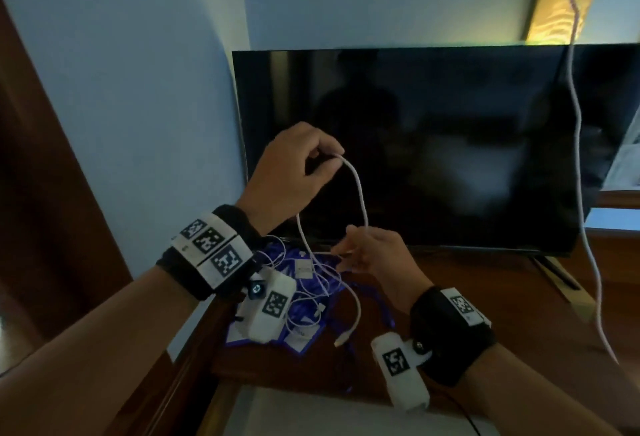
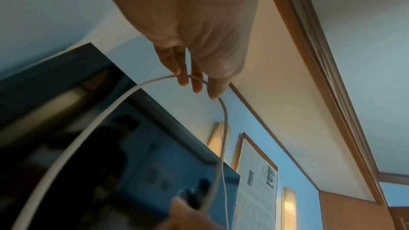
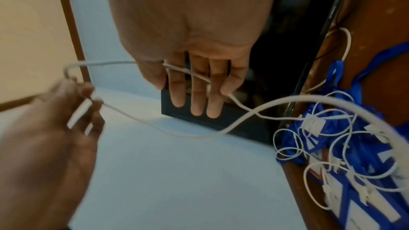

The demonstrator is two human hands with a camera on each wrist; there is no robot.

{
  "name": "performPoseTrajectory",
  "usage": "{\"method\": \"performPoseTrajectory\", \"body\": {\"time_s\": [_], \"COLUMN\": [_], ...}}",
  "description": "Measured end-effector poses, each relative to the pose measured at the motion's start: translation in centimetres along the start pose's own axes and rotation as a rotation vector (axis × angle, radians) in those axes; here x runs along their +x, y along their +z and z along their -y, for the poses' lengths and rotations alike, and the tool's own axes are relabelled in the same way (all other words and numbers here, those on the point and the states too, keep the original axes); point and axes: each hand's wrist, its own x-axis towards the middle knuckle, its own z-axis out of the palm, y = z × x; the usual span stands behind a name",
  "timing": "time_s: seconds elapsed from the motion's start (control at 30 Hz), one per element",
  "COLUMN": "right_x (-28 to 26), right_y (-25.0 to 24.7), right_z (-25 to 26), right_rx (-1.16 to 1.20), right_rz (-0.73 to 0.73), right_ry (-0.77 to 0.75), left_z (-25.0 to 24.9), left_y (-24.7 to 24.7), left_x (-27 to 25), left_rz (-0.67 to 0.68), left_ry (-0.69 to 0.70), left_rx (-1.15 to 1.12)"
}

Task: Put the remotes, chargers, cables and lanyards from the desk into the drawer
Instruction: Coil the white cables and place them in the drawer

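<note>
A white cable (image 1: 360,193) arches up in front of the TV. My left hand (image 1: 329,158) pinches the top of its loop, and the fingertips (image 2: 197,85) curl over the cable (image 2: 224,120). Lower down, my right hand (image 1: 346,250) holds the same cable above the desk. In the right wrist view the cable (image 3: 243,109) runs across those fingers (image 3: 198,93) under the thumb. On the desk below lies a tangle of blue lanyards (image 1: 334,285) and thin white cables (image 1: 356,311); the right wrist view shows the lanyards (image 3: 338,71) too.
A dark TV (image 1: 450,141) stands at the back of the brown wooden desk (image 1: 485,297). Another white cord (image 1: 578,123) hangs down on the right. A pale surface (image 1: 329,411) shows below the desk's front edge. A wall rises on the left.
</note>
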Motion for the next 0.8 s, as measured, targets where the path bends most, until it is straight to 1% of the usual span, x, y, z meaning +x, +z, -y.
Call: {"method": "performPoseTrajectory", "body": {"time_s": [0.07, 0.17, 0.27, 0.33, 0.4, 0.47, 0.57, 0.63, 0.7, 0.73, 0.8], "right_x": [-1.9, -4.8, -6.1, -6.3, -6.2, -6.1, -6.3, -6.6, -7.4, -8.0, -9.8], "right_y": [-1.5, -3.7, -5.7, -6.7, -7.7, -8.7, -10.4, -11.4, -12.3, -12.6, -12.7], "right_z": [0.0, 0.1, 0.8, 1.7, 2.0, 1.6, -0.2, -2.0, -3.9, -4.8, -6.4], "right_rx": [0.064, 0.028, -0.015, -0.058, -0.073, -0.044, -0.05, -0.07, -0.106, -0.145, -0.231], "right_rz": [-0.108, -0.232, -0.278, -0.292, -0.337, -0.387, -0.468, -0.536, -0.544, -0.508, -0.373], "right_ry": [-0.024, -0.127, -0.18, -0.179, -0.211, -0.23, -0.166, -0.079, 0.054, 0.143, 0.312], "left_z": [0.3, 1.5, 3.3, 4.8, 6.7, 8.7, 10.7, 11.1, 10.6, 10.1, 8.4], "left_y": [-0.8, -1.1, -0.1, 1.1, 2.2, 3.1, 3.9, 4.1, 4.1, 4.2, 4.2], "left_x": [-1.0, -3.6, -6.7, -8.3, -9.9, -11.5, -13.9, -15.2, -15.8, -16.0, -16.2], "left_rz": [0.066, 0.281, 0.506, 0.588, 0.594, 0.563, 0.501, 0.453, 0.41, 0.394, 0.359], "left_ry": [0.004, -0.069, -0.153, -0.211, -0.301, -0.449, -0.676, -0.766, -0.803, -0.811, -0.811], "left_rx": [0.044, 0.159, 0.266, 0.269, 0.263, 0.247, 0.155, 0.113, 0.052, 0.001, -0.1]}}
